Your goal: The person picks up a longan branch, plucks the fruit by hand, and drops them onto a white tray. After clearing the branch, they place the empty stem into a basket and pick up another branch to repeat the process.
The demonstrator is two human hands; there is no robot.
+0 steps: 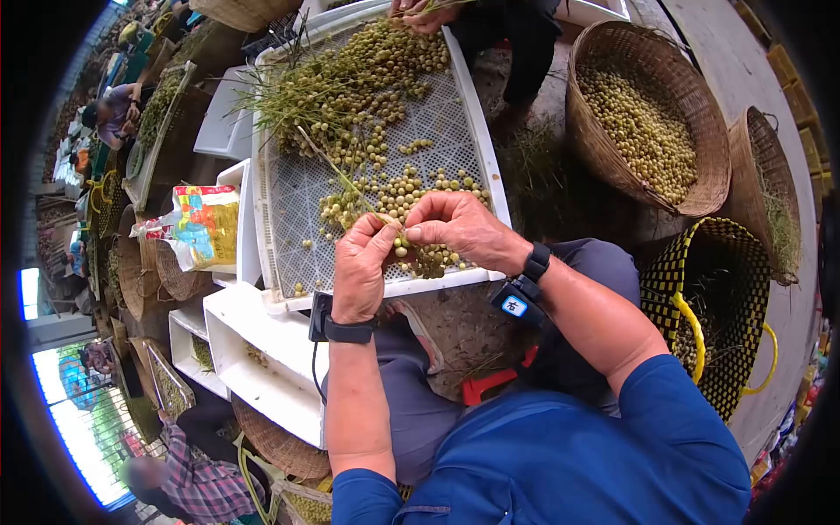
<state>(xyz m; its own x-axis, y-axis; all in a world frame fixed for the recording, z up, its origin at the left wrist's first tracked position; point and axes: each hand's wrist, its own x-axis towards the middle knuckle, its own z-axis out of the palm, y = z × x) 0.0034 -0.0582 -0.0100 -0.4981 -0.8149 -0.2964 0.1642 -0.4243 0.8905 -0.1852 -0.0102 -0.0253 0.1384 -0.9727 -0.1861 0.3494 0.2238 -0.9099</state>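
Observation:
My left hand (360, 261) is closed in a pinch on a thin green stem (337, 175) that slants up over the tray. My right hand (468, 229) meets it, thumb and forefinger pinched at the same sprig. A few small round yellow-green fruits (402, 246) hang between and below the fingers. Both hands are above the near end of a white mesh tray (289, 210). Loose fruits (407, 188) lie on the mesh just beyond them, and a heap of fruits still on stalks (341, 92) covers the far part.
Another person's hands (429, 16) hold stems at the tray's far end. On the right stand a wicker basket of fruits (643, 131) and a black-and-yellow woven basket (717, 297). White foam boxes (271, 350) and a printed bag (206, 229) are at the left. Other people sit farther left.

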